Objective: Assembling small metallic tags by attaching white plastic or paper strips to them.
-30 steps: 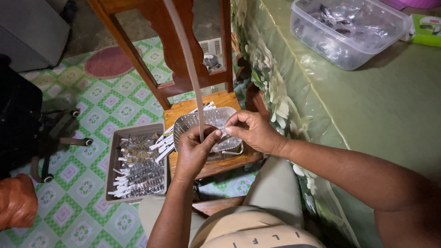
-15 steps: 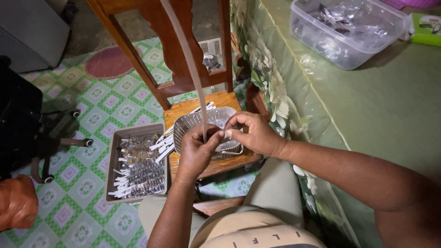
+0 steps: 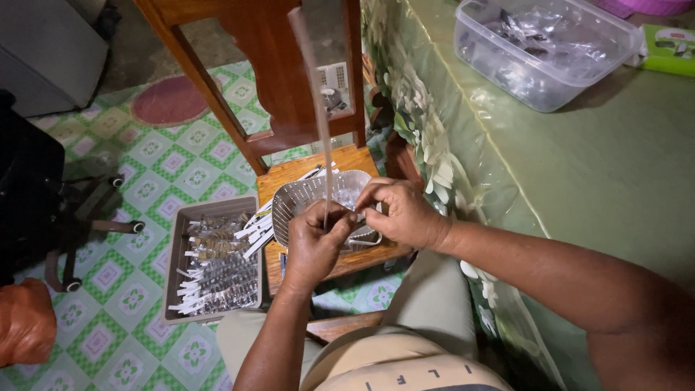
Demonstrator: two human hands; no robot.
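My left hand (image 3: 316,242) and my right hand (image 3: 400,213) meet over a small grey perforated basket (image 3: 295,200) on a wooden chair seat (image 3: 300,171). Both pinch the lower end of a long, thin pale strip (image 3: 318,123) that rises toward the camera. The fingertips touch each other at the strip's end. Small clear packets lie in the basket under my hands. White sticks (image 3: 253,224) poke out beside the basket's left edge.
A brown tray (image 3: 211,205) filled with small packets and white sticks rests left of the chair. A green table (image 3: 579,166) on the right carries a clear plastic tub (image 3: 544,45) of packets. A black wheeled chair base (image 3: 79,217) stands on the tiled floor.
Both hands stay over the basket; the fingers have closed in a little more around the strip's lower end. The strip leans slightly differently.
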